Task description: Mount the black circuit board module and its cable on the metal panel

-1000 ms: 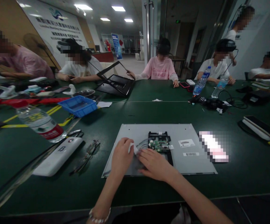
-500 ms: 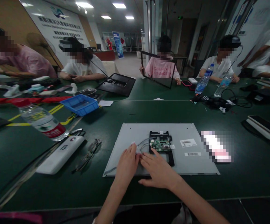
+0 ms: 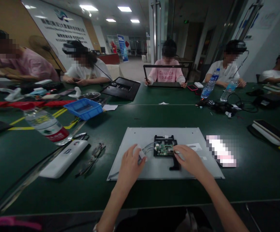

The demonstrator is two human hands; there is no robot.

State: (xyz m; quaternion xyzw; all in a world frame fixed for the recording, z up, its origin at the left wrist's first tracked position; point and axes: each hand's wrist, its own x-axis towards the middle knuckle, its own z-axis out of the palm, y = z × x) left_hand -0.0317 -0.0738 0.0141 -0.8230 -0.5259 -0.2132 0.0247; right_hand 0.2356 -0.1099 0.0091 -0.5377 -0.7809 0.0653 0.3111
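A flat grey display panel [image 3: 135, 137] lies back-up on the table in front of me. On it sits a black plastic frame [image 3: 175, 165] with a green circuit board [image 3: 162, 149] in it. Grey cables [image 3: 149, 146] run leftward from the board. My left hand [image 3: 131, 164] has thumb and fingers closed around a piece of white tape [image 3: 142, 153] by the cables. At the board's right edge, my right hand [image 3: 190, 159] pinches what looks like a small white tab, mostly covered by the fingertips. A white label [image 3: 195, 147] is partly behind that hand.
Left of the panel lie eyeglasses [image 3: 91, 159], a white power bank [image 3: 63, 159], a water bottle [image 3: 48, 127] and a blue tray [image 3: 84, 109]. A blurred-out phone-like object [image 3: 220, 150] is at right. Across the table, a person holds a black bezel [image 3: 167, 84].
My right hand has moved from beside the left hand, rightward to the board's right edge. My left hand stays by the cables, its fingers wider around the tape. The bezel opposite has been lowered and turned.
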